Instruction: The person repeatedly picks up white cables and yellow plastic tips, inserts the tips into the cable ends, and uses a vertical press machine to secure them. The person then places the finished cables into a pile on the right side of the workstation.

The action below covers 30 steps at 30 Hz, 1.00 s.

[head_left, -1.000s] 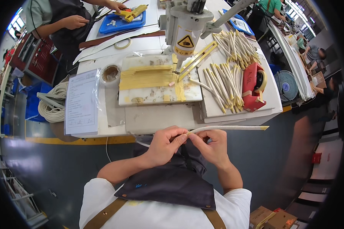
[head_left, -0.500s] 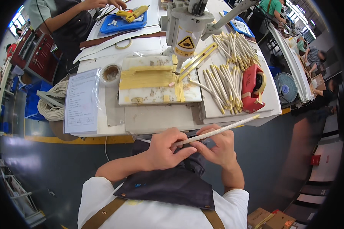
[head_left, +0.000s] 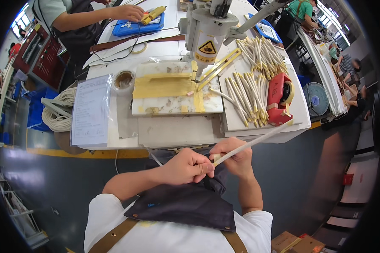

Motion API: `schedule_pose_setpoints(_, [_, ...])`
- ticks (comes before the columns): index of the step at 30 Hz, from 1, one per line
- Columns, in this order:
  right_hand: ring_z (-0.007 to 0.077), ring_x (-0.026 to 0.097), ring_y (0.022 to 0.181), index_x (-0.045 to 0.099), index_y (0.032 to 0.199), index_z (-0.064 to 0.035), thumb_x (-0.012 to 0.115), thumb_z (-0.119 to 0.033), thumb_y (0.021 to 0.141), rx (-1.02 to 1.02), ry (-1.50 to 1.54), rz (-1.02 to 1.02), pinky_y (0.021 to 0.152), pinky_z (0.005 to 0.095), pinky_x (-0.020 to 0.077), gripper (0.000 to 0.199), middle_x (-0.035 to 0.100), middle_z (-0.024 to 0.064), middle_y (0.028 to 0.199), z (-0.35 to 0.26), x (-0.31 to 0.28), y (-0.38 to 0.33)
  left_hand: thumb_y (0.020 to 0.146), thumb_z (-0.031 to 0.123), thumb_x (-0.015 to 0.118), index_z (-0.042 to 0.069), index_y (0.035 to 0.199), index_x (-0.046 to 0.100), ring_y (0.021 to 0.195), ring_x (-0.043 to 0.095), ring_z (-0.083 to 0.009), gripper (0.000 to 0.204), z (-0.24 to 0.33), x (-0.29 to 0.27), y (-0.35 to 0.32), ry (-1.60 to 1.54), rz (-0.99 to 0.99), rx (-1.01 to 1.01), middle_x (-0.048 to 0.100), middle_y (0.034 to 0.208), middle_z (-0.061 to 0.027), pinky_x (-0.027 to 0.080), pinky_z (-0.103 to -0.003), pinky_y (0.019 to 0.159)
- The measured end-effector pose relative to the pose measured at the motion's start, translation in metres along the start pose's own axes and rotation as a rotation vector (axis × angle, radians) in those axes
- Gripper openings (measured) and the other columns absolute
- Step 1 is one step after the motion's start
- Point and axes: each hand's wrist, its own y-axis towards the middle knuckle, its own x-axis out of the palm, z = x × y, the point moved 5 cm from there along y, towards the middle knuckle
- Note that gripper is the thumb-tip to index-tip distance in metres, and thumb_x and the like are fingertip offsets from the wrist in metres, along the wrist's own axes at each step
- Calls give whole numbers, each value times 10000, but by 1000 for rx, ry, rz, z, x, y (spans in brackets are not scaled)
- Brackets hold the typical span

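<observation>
Between my two hands, in front of my apron, is a short length of white cord [head_left: 252, 143] with yellow ends. It slants up to the right, its far tip near the red tape dispenser [head_left: 279, 99]. My left hand [head_left: 189, 166] pinches the cord's near end between thumb and forefinger. Closed around the cord just beyond is my right hand [head_left: 235, 155], thumb and fingers bent. A small pale band shows at its fingertips; I cannot make out what it is.
A grey press [head_left: 207, 33] stands over a yellow-taped white slab [head_left: 156, 106]. Right of it lie several cut cords [head_left: 245, 95]. At left are a printed sheet [head_left: 90, 111], a tape roll [head_left: 123, 80] and coiled cord [head_left: 60, 110]. Across the table, another person's hand [head_left: 131, 12] reaches over a blue tray [head_left: 135, 28].
The cord has slid outward to the upper right, and its near yellow end now shows at my left fingertips. My right hand has shifted slightly left. The other person's hand has moved toward the tray.
</observation>
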Motion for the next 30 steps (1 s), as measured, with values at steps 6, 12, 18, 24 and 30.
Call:
schedule_pose_setpoints(6, [198, 707, 817, 753, 994, -20, 826, -51, 795, 31, 310, 59, 696, 318, 564, 214, 716, 164, 1074, 15, 6, -7, 1060, 210, 565, -48, 1069, 720, 410, 392, -27, 301, -16, 0, 12, -384, -130, -198, 627, 654, -43, 299, -208, 394])
schedule_pose_setpoints(12, [177, 696, 899, 649, 1243, 35, 788, -37, 836, 461, 604, 193, 746, 272, 575, 437, 668, 181, 1169, 13, 9, -19, 1024, 163, 600, -38, 1116, 691, 564, 599, -106, 239, 8, -6, -7, 354, 282, 234, 673, 720, -58, 444, -257, 508])
schedule_pose_setpoints(18, [190, 706, 833, 619, 1230, 86, 663, -93, 929, 498, 1007, 103, 751, 299, 585, 353, 690, 134, 1026, 18, 30, -45, 878, 37, 671, -13, 1190, 654, 666, 664, -212, 316, 12, -1, -17, 1070, 498, 730, 659, 790, -72, 521, -336, 586])
schedule_pose_setpoints(24, [209, 716, 786, 656, 1052, 64, 741, -162, 894, 708, 988, 193, 710, 324, 600, 289, 714, 136, 912, 19, 32, -42, 745, 32, 704, -74, 1171, 642, 660, 638, -202, 443, 9, 3, -22, 1428, 541, 873, 627, 802, -84, 520, -321, 577])
schedule_pose_setpoints(30, [136, 690, 770, 692, 976, 20, 781, 31, 842, 740, 720, 53, 694, 259, 563, 161, 720, 81, 871, 12, 23, -35, 778, 35, 730, -80, 1167, 649, 653, 630, -183, 414, 20, 2, -28, 1422, 550, 875, 605, 772, -73, 522, -295, 563])
